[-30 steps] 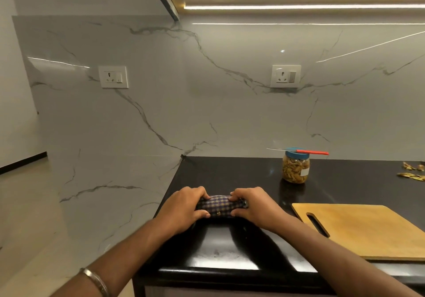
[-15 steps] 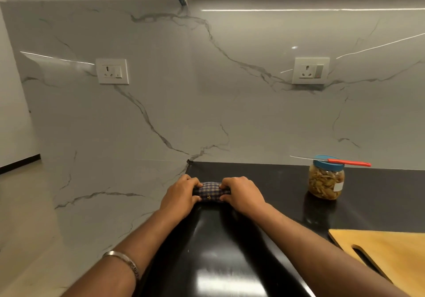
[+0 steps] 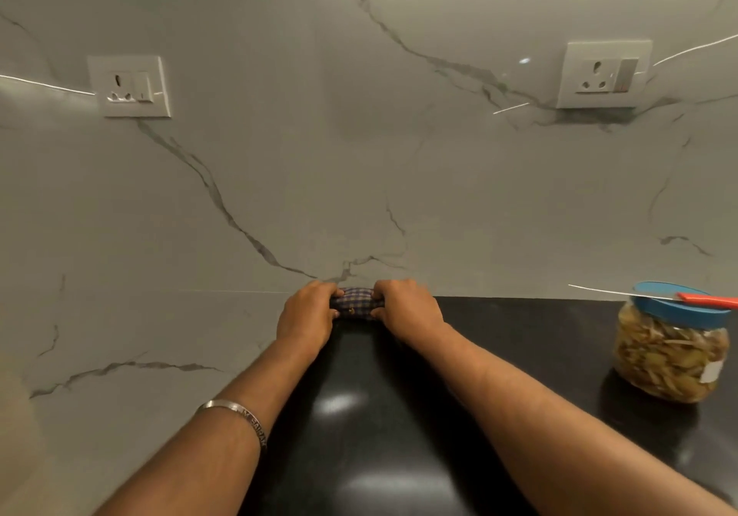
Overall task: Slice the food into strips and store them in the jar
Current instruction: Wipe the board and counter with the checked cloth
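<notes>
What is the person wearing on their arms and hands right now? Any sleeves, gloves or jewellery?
Both forearms are bare, with no sleeves in view and no gloves. The left hand and right hand show no rings that I can make out. The only item worn is a thin silver metal bangle on the left wrist, with engraved lettering too small to read.

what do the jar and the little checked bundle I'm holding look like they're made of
Jar: clear plastic, probably, since the food strips show through its glossy wall; the blue lid looks like opaque plastic. Checked bundle: woven cloth, judging by its plaid pattern and soft, rolled shape between the left hand and right hand.
</notes>
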